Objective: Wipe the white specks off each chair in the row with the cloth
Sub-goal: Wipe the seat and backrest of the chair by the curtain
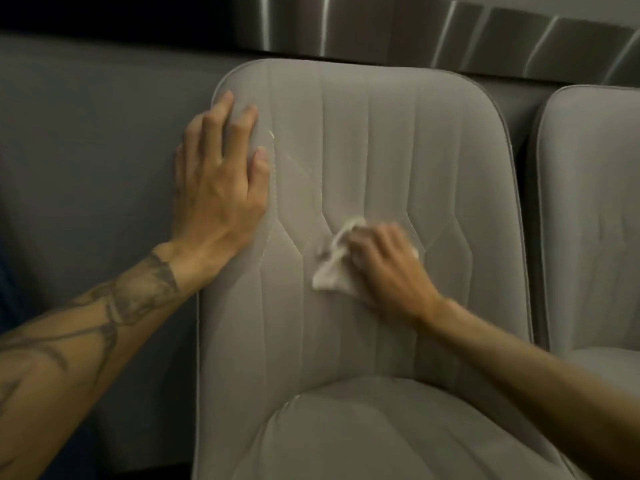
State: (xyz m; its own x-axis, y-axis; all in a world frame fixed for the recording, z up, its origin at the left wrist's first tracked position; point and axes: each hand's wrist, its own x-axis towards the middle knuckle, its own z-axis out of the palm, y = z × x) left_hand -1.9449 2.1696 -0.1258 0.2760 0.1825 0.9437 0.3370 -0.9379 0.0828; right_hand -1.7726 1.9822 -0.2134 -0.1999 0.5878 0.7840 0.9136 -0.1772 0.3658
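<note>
On chair (381,133), crumpled white cloth (331,273)

Two chairs (374,150) (592,220), one cloth (330,273), two hands (216,188) (388,265).

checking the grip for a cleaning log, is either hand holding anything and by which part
The right hand grips the white cloth by its bunched right side, pressed to the chair back. The left hand holds nothing; it rests flat on the backrest's left edge.
</note>
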